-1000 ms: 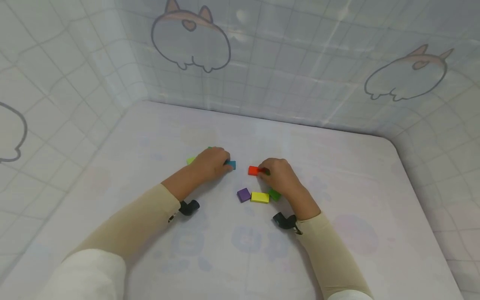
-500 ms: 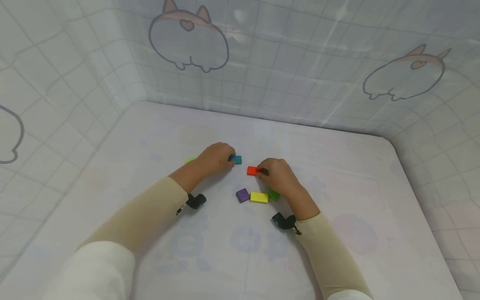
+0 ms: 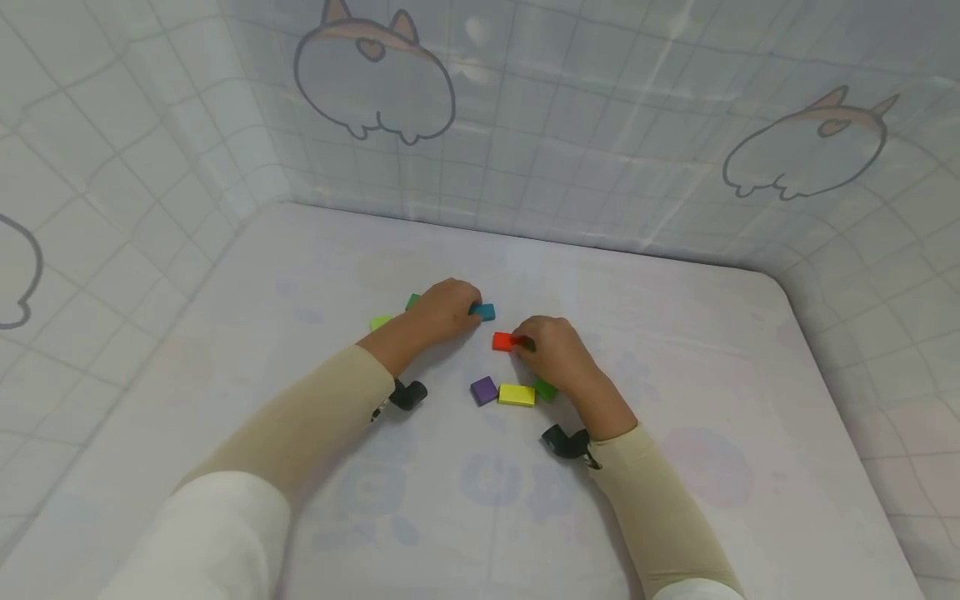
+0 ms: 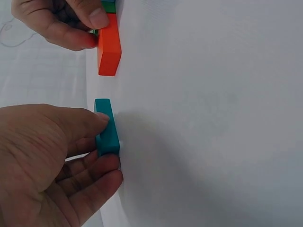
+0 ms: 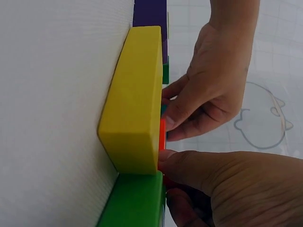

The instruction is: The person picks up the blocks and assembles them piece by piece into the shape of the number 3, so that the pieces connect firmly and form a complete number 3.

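Our left hand point(image 3: 444, 312) pinches the blue block point(image 4: 109, 140), our right hand point(image 3: 557, 352) the red block point(image 4: 110, 53); we should best use light, level grips.

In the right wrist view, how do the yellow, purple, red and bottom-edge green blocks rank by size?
1. Yellow block
2. Green block, cut off by frame edge
3. Purple block, also cut off
4. Red block, mostly hidden
Nearness makes true sizes unsure.

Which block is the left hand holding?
The teal block; the right hand holds the red block, and the purple block and yellow block are in neither.
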A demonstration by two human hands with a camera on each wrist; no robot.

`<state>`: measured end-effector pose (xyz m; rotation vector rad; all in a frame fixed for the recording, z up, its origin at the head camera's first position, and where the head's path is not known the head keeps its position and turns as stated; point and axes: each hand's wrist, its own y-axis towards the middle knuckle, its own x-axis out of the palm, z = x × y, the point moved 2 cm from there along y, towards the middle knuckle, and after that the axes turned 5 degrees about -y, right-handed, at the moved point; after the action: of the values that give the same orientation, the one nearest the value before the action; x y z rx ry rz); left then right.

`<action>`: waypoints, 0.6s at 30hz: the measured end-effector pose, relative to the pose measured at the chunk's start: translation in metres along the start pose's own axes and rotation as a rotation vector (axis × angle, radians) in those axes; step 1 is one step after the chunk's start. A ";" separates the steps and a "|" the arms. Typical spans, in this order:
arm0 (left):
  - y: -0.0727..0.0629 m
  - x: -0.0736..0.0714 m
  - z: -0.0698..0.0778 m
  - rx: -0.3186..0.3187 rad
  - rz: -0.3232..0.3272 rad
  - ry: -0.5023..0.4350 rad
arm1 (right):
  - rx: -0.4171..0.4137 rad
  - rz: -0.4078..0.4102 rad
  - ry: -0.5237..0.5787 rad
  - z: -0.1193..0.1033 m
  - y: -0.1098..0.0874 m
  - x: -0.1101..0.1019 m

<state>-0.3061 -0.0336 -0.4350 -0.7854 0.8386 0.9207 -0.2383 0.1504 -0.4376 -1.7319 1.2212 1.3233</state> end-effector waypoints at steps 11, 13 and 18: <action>0.008 0.001 0.012 -0.028 -0.023 -0.008 | -0.008 0.010 -0.005 0.001 0.000 0.001; 0.008 0.001 0.013 -0.039 -0.016 -0.019 | -0.013 0.014 -0.007 0.001 0.000 0.001; 0.006 0.004 0.010 -0.052 0.016 -0.032 | -0.015 0.014 -0.018 0.003 0.000 0.001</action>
<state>-0.3076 -0.0211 -0.4350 -0.8073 0.7965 0.9703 -0.2397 0.1525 -0.4394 -1.7212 1.2187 1.3570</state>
